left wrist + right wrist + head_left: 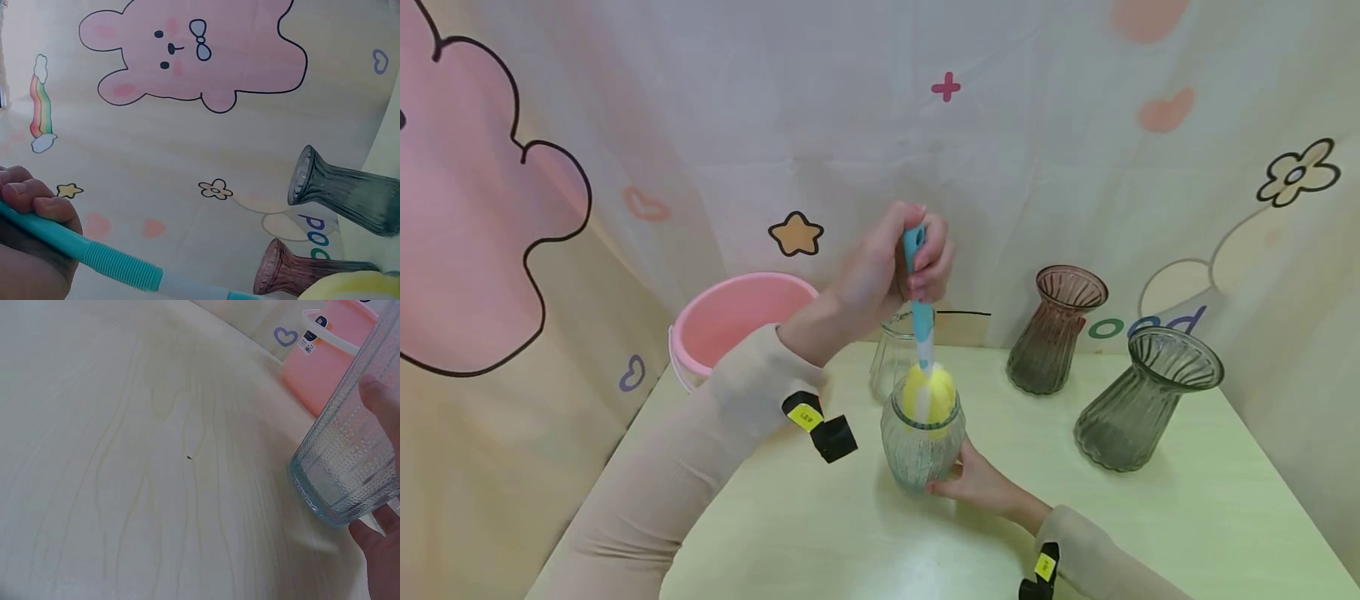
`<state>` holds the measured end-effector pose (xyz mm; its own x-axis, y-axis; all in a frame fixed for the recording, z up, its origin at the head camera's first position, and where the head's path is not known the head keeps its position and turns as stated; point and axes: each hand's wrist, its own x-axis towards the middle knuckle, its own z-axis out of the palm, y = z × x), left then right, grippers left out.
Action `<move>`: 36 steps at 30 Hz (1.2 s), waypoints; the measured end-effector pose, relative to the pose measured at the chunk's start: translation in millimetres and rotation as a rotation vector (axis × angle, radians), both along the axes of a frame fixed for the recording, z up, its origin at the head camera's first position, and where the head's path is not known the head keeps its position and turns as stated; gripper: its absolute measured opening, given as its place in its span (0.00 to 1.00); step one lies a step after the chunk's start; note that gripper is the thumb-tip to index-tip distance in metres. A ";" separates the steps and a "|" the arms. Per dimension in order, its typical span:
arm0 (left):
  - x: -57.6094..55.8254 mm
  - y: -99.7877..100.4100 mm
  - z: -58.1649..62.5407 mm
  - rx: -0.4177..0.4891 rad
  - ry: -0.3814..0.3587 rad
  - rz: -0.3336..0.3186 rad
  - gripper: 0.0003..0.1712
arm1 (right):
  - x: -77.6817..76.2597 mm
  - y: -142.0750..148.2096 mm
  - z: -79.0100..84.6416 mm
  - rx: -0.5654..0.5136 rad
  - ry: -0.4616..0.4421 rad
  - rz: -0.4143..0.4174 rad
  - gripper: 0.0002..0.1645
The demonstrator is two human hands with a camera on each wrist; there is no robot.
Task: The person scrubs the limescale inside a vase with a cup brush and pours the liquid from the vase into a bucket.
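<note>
My left hand (880, 271) grips the blue handle (921, 321) of a sponge bottle brush, held upright. Its yellow sponge head (942, 392) sits in the mouth of a ribbed clear glass vase (917, 454), partly below the rim. Low on the vase's side, my right hand (977, 483) holds it, thumb and fingers around the glass near the base. The right wrist view shows the vase's thick bluish bottom (319, 500) close to the tabletop; whether they touch I cannot tell. In the left wrist view, fingers (53, 209) curl round the brush handle.
A pink bucket (700, 321) stands at the back left, partly behind my left arm. Behind the held vase is another clear glass vase (886, 367). On the right stand a reddish-brown glass vase (1045, 350) and a grey-green one (1131, 417). A printed curtain (850, 100) hangs behind the table.
</note>
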<state>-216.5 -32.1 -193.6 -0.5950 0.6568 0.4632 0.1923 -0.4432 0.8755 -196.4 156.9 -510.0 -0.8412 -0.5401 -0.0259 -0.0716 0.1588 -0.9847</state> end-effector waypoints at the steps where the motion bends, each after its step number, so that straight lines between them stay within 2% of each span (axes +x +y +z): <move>1: -0.6 0.9 -2.2 0.005 -0.007 0.001 0.23 | -0.1 0.0 -0.2 0.000 -0.002 0.001 0.54; 5: -3.0 2.4 -8.0 0.044 -0.035 0.025 0.23 | -0.3 0.0 0.1 -0.002 0.001 0.003 0.54; 8: -4.6 4.5 -16.2 0.014 -0.058 0.043 0.23 | 0.1 -0.4 1.0 -0.009 0.013 0.002 0.55; 13: -7.2 12.3 -41.5 -0.025 -0.119 0.063 0.22 | 2.2 -1.6 1.7 -0.023 0.020 -0.010 0.57; 19: -6.1 20.5 -77.0 -0.039 -0.184 0.037 0.22 | 3.0 -4.2 1.7 -0.015 0.063 -0.027 0.58; 26: -1.4 23.1 -94.8 -0.011 -0.187 0.034 0.22 | 2.5 -3.3 1.1 0.026 0.063 -0.060 0.57; 33: -3.5 20.7 -127.7 -0.024 -0.224 0.078 0.22 | 4.6 -3.8 0.5 0.052 0.058 -0.085 0.57; 36: -5.1 19.6 -137.6 -0.014 -0.225 0.097 0.22 | 5.4 -4.6 1.3 0.058 0.059 -0.085 0.58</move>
<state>-221.5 -12.5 -331.2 -0.7425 0.5972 0.3034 0.0330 -0.4198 0.9070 -191.0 152.2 -508.7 -0.8849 -0.4658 -0.0041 -0.1132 0.2237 -0.9681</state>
